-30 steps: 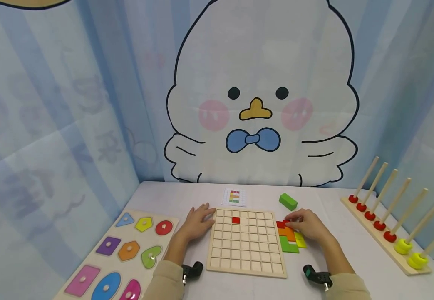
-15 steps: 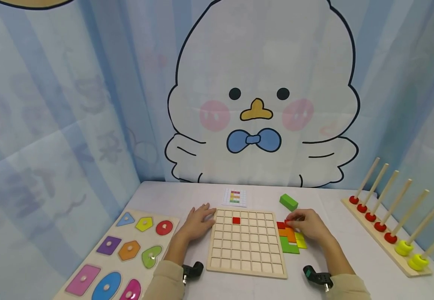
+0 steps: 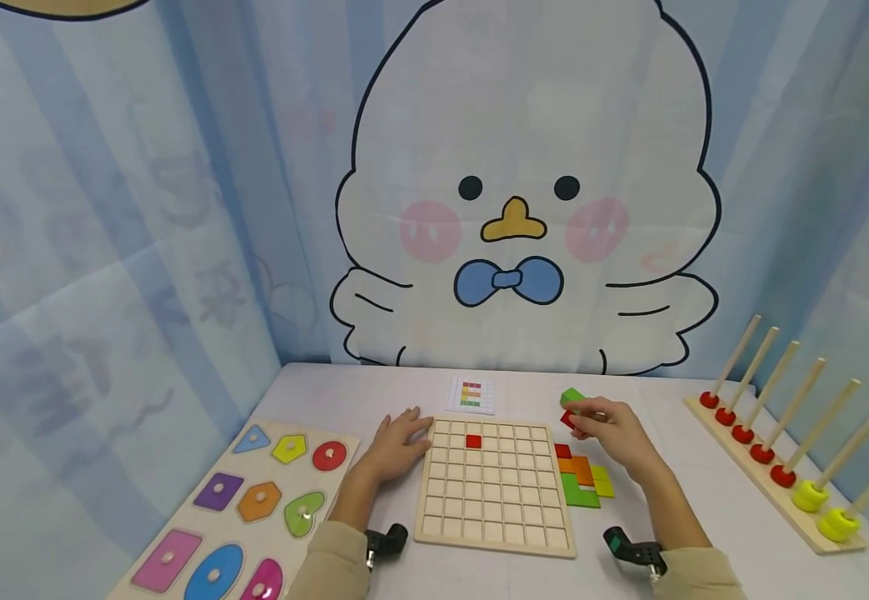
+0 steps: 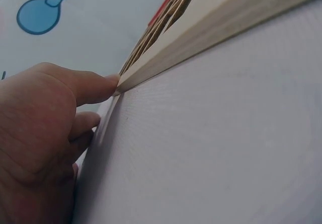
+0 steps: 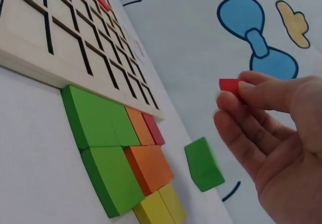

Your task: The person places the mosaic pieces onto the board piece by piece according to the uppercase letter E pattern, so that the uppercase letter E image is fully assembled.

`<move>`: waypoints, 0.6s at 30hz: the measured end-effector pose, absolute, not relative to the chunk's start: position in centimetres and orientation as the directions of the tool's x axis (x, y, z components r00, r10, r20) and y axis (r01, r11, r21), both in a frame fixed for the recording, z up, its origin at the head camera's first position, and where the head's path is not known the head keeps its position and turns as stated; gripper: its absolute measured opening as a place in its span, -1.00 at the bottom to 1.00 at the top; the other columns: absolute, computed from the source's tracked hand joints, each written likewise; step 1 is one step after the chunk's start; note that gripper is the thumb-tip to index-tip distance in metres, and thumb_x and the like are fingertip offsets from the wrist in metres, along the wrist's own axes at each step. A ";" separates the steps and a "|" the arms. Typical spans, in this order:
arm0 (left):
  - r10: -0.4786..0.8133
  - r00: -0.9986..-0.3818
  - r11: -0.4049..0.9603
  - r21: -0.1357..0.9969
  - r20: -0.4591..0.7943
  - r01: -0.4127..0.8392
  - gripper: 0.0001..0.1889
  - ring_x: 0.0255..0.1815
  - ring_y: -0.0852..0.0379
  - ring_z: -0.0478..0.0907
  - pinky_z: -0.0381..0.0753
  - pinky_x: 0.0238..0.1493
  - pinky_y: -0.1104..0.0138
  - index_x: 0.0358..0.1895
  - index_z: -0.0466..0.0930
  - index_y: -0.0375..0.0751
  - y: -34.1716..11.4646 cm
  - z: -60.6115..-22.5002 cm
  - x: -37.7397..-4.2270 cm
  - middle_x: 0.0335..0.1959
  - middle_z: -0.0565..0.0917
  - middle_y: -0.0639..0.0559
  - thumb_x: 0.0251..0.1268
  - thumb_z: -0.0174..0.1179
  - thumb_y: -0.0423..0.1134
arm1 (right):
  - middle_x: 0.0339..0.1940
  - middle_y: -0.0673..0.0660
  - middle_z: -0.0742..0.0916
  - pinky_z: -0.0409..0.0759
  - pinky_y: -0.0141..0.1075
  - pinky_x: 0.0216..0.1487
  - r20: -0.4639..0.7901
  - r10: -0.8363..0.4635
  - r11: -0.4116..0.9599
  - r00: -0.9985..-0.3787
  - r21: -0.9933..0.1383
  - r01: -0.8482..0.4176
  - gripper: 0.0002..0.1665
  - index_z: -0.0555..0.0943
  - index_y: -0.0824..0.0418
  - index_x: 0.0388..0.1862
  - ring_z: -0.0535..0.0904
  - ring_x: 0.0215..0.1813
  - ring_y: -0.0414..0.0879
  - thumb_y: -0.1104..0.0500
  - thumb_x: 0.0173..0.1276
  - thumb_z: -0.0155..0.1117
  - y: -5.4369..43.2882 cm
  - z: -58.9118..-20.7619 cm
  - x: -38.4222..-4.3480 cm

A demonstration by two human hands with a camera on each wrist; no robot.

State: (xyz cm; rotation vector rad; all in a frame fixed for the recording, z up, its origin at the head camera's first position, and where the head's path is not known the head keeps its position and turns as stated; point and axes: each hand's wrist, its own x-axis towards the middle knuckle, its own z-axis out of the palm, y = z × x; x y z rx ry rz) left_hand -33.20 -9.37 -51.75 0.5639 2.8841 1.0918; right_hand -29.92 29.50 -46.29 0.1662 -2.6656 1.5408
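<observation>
Clock: centred on the wooden grid board (image 3: 494, 547), twelve at the printed backdrop (image 3: 512, 150)
Red block: at two o'clock, just beyond the board's edge and off the tabletop (image 3: 509, 579); the right wrist view shows it apart from the green block (image 3: 572, 396), which it partly overlaps in the head view
Right hand: at two o'clock (image 3: 614, 431), fingers narrowed in a pinch on the red block
Left hand: at ten o'clock (image 3: 393, 447), fingers loosely extended and pinching nothing, a fingertip against the board's edge
Red piece: in the board (image 3: 473, 442), toward eleven o'clock, second row from the far edge
Side blocks: at three o'clock beside the board, one red (image 3: 562, 451), with orange (image 3: 582, 473), yellow (image 3: 601, 482) and green ones (image 3: 580, 498)
Pattern card: beyond the board, between eleven and twelve (image 3: 471, 395), bearing coloured squares
Step in hand: judged to be carrying the red block, with it held but not set in a cell
Next move: seems to call for a pass toward eight o'clock over the board, the block squared to a cell before the pinch loosens; which cell, I cannot tell
</observation>
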 end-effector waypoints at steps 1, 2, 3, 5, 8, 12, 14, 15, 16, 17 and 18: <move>0.333 -0.935 0.693 0.643 0.119 0.328 -0.51 0.69 -0.20 0.14 -0.16 0.71 -0.18 0.44 0.53 -0.15 -9.4 -51.8 -33.2 0.60 0.33 -0.23 0.51 0.17 -0.15 | 0.02 0.27 0.73 0.68 -0.47 0.03 0.110 -0.061 0.476 -0.992 -0.870 -0.126 -0.58 0.63 0.30 0.30 0.76 -0.11 0.00 0.12 0.58 0.24 29.3 -46.3 -30.0; 0.332 -0.936 0.692 0.643 0.119 0.328 -0.51 0.69 -0.20 0.14 -0.16 0.71 -0.18 0.44 0.53 -0.15 -9.4 -51.8 -33.2 0.60 0.33 -0.24 0.51 0.17 -0.15 | 0.01 0.28 0.73 0.70 -0.48 0.04 0.118 -0.065 0.457 -0.991 -0.879 -0.135 -0.58 0.63 0.30 0.30 0.78 -0.10 0.01 0.13 0.58 0.24 29.1 -46.4 -30.0; 0.332 -0.936 0.692 0.643 0.120 0.328 -0.51 0.69 -0.20 0.14 -0.16 0.71 -0.19 0.44 0.53 -0.15 -9.4 -51.7 -33.2 0.60 0.33 -0.24 0.51 0.17 -0.15 | -0.01 0.30 0.72 0.72 -0.47 0.04 0.125 -0.065 0.434 -0.990 -0.890 -0.141 -0.59 0.62 0.31 0.29 0.80 -0.10 0.03 0.15 0.57 0.26 28.9 -46.5 -30.1; 0.331 -0.936 0.693 0.643 0.119 0.327 -0.51 0.69 -0.20 0.14 -0.16 0.71 -0.19 0.44 0.53 -0.15 -9.4 -51.7 -33.1 0.60 0.33 -0.24 0.51 0.17 -0.15 | -0.04 0.32 0.68 0.75 -0.42 0.02 0.142 -0.070 0.395 -0.987 -0.905 -0.158 -0.60 0.62 0.31 0.28 0.82 -0.08 0.05 0.19 0.55 0.27 28.5 -46.7 -30.2; 0.331 -0.936 0.695 0.639 0.120 0.328 -0.51 0.69 -0.20 0.14 -0.16 0.71 -0.20 0.44 0.53 -0.15 -9.4 -51.6 -33.1 0.61 0.33 -0.24 0.52 0.17 -0.15 | -0.06 0.33 0.62 0.78 -0.35 0.01 0.163 -0.078 0.352 -0.984 -0.918 -0.180 -0.59 0.59 0.34 0.29 0.84 -0.06 0.04 0.23 0.53 0.29 27.8 -47.0 -30.4; 0.336 -0.934 0.694 0.638 0.121 0.332 -0.51 0.69 -0.20 0.14 -0.16 0.71 -0.20 0.44 0.52 -0.15 -9.4 -51.6 -33.1 0.61 0.32 -0.24 0.52 0.16 -0.15 | -0.04 0.30 0.59 0.78 -0.33 0.02 0.160 -0.073 0.329 -0.984 -0.928 -0.175 -0.55 0.56 0.36 0.32 0.84 -0.03 0.06 0.25 0.51 0.31 26.6 -47.1 -30.5; 0.339 -0.933 0.692 0.640 0.121 0.334 -0.51 0.69 -0.21 0.14 -0.16 0.71 -0.20 0.44 0.52 -0.16 -9.5 -51.6 -33.2 0.61 0.32 -0.25 0.52 0.16 -0.15 | -0.03 0.31 0.59 0.78 -0.31 0.02 0.158 -0.080 0.321 -0.984 -0.931 -0.175 -0.53 0.55 0.38 0.32 0.83 0.00 0.15 0.27 0.50 0.32 26.0 -47.1 -30.4; 0.339 -0.933 0.690 0.642 0.121 0.334 -0.51 0.69 -0.21 0.14 -0.16 0.71 -0.20 0.44 0.52 -0.16 -9.5 -51.6 -33.2 0.60 0.32 -0.25 0.52 0.16 -0.15 | -0.03 0.31 0.60 0.79 -0.30 0.02 0.159 -0.085 0.319 -0.984 -0.931 -0.178 -0.53 0.55 0.39 0.32 0.82 0.01 0.19 0.28 0.49 0.33 25.8 -47.1 -30.4; 0.339 -0.933 0.687 0.645 0.122 0.334 -0.51 0.69 -0.21 0.14 -0.16 0.71 -0.20 0.44 0.52 -0.16 -9.5 -51.6 -33.2 0.61 0.32 -0.25 0.52 0.16 -0.15 | -0.03 0.31 0.61 0.79 -0.29 0.01 0.162 -0.088 0.323 -0.983 -0.929 -0.182 -0.53 0.55 0.40 0.31 0.81 0.01 0.20 0.27 0.48 0.34 25.5 -47.2 -30.5; 0.340 -0.933 0.686 0.647 0.121 0.334 -0.51 0.69 -0.21 0.14 -0.16 0.71 -0.20 0.44 0.52 -0.16 -9.5 -51.7 -33.2 0.61 0.32 -0.25 0.51 0.16 -0.15 | -0.04 0.31 0.62 0.80 -0.29 0.01 0.167 -0.096 0.335 -0.981 -0.923 -0.190 -0.53 0.56 0.40 0.30 0.81 0.00 0.21 0.26 0.48 0.35 25.2 -47.2 -30.5; 0.340 -0.933 0.685 0.649 0.119 0.332 -0.51 0.69 -0.21 0.13 -0.16 0.71 -0.19 0.44 0.52 -0.16 -9.5 -51.7 -33.2 0.61 0.32 -0.25 0.52 0.16 -0.15 | -0.05 0.30 0.63 0.81 -0.27 -0.01 0.172 -0.105 0.350 -0.979 -0.916 -0.198 -0.54 0.57 0.39 0.28 0.81 -0.01 0.21 0.26 0.47 0.36 25.0 -47.3 -30.5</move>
